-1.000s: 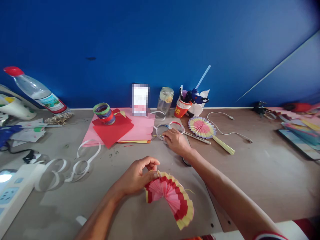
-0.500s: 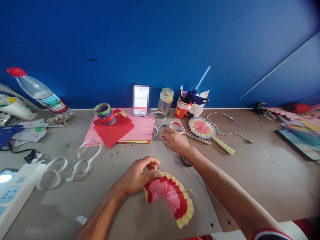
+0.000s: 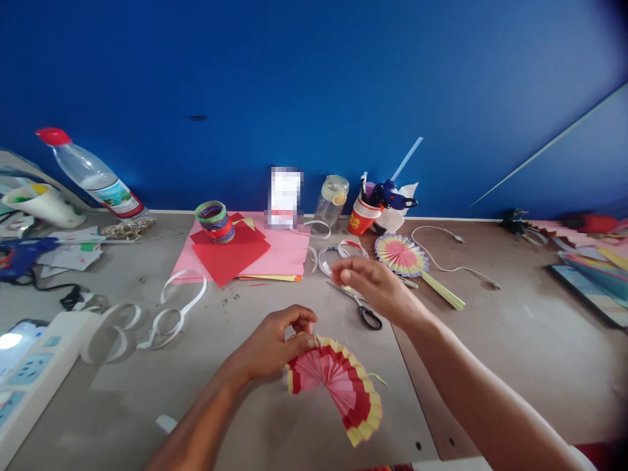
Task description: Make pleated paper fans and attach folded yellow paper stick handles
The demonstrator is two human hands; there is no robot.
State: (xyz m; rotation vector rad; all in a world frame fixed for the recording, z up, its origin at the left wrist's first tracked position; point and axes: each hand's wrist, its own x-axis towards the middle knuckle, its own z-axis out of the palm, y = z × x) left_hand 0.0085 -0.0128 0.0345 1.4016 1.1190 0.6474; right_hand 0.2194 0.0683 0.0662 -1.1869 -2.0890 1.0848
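Observation:
My left hand [image 3: 273,345] is closed in a pinch on the pivot of a pleated paper fan [image 3: 343,386] with pink, red and yellow bands, which lies on the table near the front edge. My right hand [image 3: 375,285] hovers above the table just behind the fan, slightly blurred. Its fingers are drawn together, and I cannot make out what is between them. Black-handled scissors [image 3: 363,309] lie under that hand. Clear tape rolls [image 3: 338,252] sit a little farther back.
A finished fan on a stick [image 3: 402,255] and a white cable [image 3: 454,267] lie at the right. Pink and red paper sheets [image 3: 275,255], stacked coloured tape rings [image 3: 214,221], a jar [image 3: 331,196], a pen cup [image 3: 362,213], a bottle [image 3: 95,175], white paper loops [image 3: 167,315] and a power strip [image 3: 34,366] surround the hands.
My right hand has lifted off the tape rolls and drawn back toward the fan, uncovering the scissors. My left hand keeps its pinch on the fan. The view shifted slightly.

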